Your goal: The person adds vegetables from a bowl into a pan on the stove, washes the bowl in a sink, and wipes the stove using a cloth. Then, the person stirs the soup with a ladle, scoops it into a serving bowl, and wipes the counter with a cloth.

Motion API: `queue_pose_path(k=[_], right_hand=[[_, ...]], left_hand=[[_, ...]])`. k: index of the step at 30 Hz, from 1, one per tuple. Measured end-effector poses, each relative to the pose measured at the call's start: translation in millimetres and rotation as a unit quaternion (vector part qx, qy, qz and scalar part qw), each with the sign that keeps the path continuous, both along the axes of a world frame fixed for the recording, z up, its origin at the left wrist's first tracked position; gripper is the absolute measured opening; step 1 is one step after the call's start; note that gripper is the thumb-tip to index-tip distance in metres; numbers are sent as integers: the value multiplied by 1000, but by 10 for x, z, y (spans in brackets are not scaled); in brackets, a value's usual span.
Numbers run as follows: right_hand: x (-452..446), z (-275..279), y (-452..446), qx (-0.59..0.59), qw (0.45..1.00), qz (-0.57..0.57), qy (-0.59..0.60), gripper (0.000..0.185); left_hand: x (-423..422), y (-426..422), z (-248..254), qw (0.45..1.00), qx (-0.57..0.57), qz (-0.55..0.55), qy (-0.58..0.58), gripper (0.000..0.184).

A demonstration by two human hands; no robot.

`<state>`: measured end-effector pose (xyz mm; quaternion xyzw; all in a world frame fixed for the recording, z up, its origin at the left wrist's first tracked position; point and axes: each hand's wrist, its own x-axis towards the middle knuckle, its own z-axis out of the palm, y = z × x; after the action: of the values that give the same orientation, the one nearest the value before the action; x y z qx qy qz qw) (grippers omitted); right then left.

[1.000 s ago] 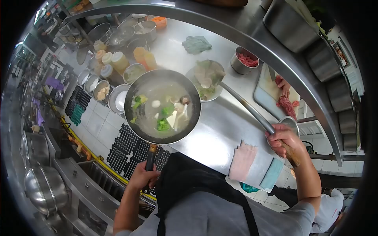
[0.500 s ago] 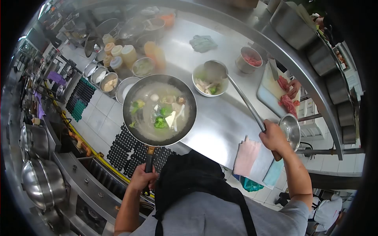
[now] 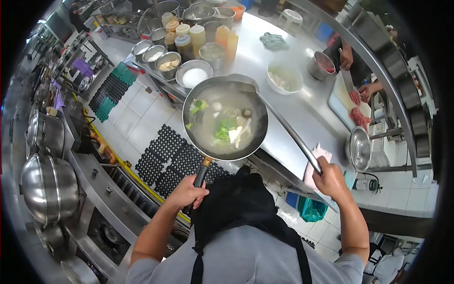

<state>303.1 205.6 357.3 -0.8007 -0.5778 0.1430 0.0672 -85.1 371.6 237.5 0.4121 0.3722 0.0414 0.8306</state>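
My left hand (image 3: 190,193) is wrapped round the black handle of a wide frying pan (image 3: 188,132), held up at the table's edge. Cloudy broth fills the pan, with broccoli (image 3: 224,130), a dark mushroom cap (image 3: 247,113) and pale pieces in it. In my right hand (image 3: 331,179) is the long handle of a ladle (image 3: 288,128). The ladle's bowl overlaps the pan's far rim; steam blurs it, and I cannot tell whether they touch. Just beyond the pan stands a white bowl (image 3: 297,86) with pale food under steam.
Sauce bottles (image 3: 197,39) and small metal tubs of ingredients crowd the table's left side. Another person's hands (image 3: 366,92) cut red meat (image 3: 359,117) on a white board (image 3: 339,102). A metal bowl (image 3: 360,149) hangs at the right. Black mats (image 3: 165,146) cover floor tiles.
The ladle's bowl has moved from over the white bowl to the pan's far rim. The view has shifted, and the pan appears farther right. A knife now shows in the other person's hands.
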Motion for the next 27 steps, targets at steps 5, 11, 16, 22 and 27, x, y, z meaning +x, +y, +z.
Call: queue_pose_path(k=[5,11,16,22,27], right_hand=[[-209,-97,-199,-36,998,23,-37,21],[-473,90,-659,-103,995,6,19,22],[-708,-80,-828,-72,995,-60,-27,22],[-1058,29,-834,-201,888,-207,358,10],[-1142,115,-784,-259,737,-259,568,8]], left_hand=[[-252,-138,-3,1000,9,-3,3,20],[-442,-272,-100,1000,17,-8,-6,20],[-475,-372,-165,1000,29,-5,-1,20],[-304,-414,-147,999,26,21,4,19],[-130,-460,-128,996,55,31,64,17]])
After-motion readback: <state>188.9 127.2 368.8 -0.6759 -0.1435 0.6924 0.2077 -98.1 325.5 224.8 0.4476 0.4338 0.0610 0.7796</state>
